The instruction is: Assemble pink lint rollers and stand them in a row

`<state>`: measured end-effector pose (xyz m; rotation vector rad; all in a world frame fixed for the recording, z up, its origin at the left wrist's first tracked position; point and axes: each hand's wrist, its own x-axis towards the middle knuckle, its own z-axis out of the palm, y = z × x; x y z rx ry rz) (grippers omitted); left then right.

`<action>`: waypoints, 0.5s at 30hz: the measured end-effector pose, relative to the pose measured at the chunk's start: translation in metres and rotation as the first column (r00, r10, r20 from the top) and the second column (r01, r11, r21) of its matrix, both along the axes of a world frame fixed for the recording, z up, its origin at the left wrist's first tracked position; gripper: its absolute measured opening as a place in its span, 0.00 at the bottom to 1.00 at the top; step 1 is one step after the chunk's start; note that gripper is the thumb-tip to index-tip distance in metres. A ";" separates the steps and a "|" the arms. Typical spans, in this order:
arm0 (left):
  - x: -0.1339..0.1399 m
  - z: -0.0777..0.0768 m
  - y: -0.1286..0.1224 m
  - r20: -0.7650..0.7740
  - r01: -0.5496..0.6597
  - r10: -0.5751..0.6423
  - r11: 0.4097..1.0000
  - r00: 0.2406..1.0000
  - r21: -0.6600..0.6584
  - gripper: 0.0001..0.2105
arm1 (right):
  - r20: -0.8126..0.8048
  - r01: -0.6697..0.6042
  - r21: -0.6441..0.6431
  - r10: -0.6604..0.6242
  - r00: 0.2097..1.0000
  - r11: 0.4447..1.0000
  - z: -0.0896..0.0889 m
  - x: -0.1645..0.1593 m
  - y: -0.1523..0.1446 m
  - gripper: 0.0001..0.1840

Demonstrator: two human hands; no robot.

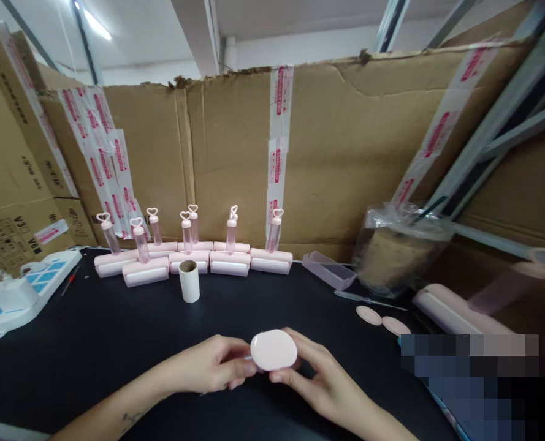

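Between my hands is a pale pink oval-ended piece, its smooth flat end turned toward me; the rest of it is hidden behind that end. My right hand curls round its right side, the thumb at the lower edge. At its left edge my left hand has thumb and fingers pinched together, where a small translucent bit shows. Beyond them a white paper-covered roll with a cardboard core stands upright. Two pink oval caps lie to the right of my hands.
Several pink lint rollers with heart-topped handles stand along the back cardboard wall. A translucent pink tray-like cover, a thin clear-handled tool and a plastic-bagged brown bundle are at right. A white power strip lies left.
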<state>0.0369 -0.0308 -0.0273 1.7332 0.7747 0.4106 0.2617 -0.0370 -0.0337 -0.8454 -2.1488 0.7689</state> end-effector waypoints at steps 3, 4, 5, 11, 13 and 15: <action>0.002 0.002 -0.002 -0.037 -0.026 0.031 0.991 0.999 0.134 0.14 | 0.003 0.042 0.034 -0.042 0.999 0.999 -0.003 -0.001 0.001 0.06; 0.002 0.003 -0.003 -0.061 -0.030 0.040 0.987 0.997 0.160 0.13 | 0.002 0.057 0.040 -0.057 0.998 0.998 -0.004 -0.001 0.001 0.07; 0.003 0.003 -0.003 -0.079 -0.034 0.048 0.984 0.996 0.175 0.12 | 0.002 0.071 0.040 -0.071 0.997 0.997 -0.005 -0.001 0.001 0.08; 0.002 0.006 -0.005 -0.081 -0.066 0.086 0.973 0.993 0.220 0.11 | -0.004 0.136 -0.032 -0.136 0.991 0.990 -0.010 -0.006 -0.002 0.10; 0.001 0.007 -0.005 -0.094 -0.086 0.112 0.966 0.989 0.244 0.12 | -0.031 0.142 -0.101 -0.146 0.989 0.985 -0.008 -0.009 -0.003 0.11; 0.001 0.005 -0.005 -0.102 -0.098 0.116 0.980 0.988 0.171 0.14 | -0.086 0.122 -0.222 -0.144 0.986 0.967 -0.004 -0.011 -0.004 0.14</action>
